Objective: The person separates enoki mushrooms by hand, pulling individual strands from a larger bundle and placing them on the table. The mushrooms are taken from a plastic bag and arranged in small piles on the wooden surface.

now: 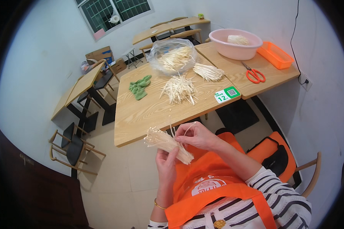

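Observation:
A bunch of enoki mushrooms [163,140] lies in my left hand [166,163], caps towards the upper left, above my lap and off the table's near edge. My right hand [195,135] pinches a few thin stems between thumb and fingers at the bunch's side. On the wooden table [149,117] rests a loose heap of enoki [179,89]. Behind it stands an open clear plastic bag [157,61] with more enoki inside, and a neat enoki bunch [208,72] lies to its right.
A crumpled green cloth [140,86] is on the left of the table. To the right are a green and white number card [227,94], red-handled scissors [253,75], a pink basin [235,51] holding an enoki bunch, and an orange plastic basket [276,55]. A chair [312,177] stands at the right.

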### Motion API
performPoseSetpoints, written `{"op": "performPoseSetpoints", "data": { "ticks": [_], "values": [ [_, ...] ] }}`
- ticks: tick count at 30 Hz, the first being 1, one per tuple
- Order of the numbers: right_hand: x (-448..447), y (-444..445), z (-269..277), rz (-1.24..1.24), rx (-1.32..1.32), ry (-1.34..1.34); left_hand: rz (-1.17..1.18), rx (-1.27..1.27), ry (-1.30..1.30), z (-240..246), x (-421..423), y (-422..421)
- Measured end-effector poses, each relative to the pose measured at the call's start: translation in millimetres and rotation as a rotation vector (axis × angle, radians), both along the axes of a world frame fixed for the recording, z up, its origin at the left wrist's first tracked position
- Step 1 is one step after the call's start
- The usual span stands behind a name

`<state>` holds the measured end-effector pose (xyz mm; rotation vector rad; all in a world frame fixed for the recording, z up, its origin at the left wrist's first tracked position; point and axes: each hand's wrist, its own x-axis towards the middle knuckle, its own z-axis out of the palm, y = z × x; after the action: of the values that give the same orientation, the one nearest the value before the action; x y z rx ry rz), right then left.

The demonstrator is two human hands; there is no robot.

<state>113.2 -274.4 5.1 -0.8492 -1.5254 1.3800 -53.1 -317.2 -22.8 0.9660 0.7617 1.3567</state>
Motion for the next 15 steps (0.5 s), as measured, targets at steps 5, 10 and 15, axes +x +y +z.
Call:
{"op": "performPoseSetpoints", "data": {
  "ticks": [5,10,15],
  "values": [
    [1,-5,-1,0.058,-0.096,0.170,-0.005,-0.038,-0.126,6,-1,-2],
    [26,-10,5,0.217,-0.279,0.607,-0.040,-0.089,-0.131,7,0,-4],
    [34,-15,12,0.130,-0.225,0.377,-0.084,-0.094,-0.084,4,6,-7]
  ]
}}
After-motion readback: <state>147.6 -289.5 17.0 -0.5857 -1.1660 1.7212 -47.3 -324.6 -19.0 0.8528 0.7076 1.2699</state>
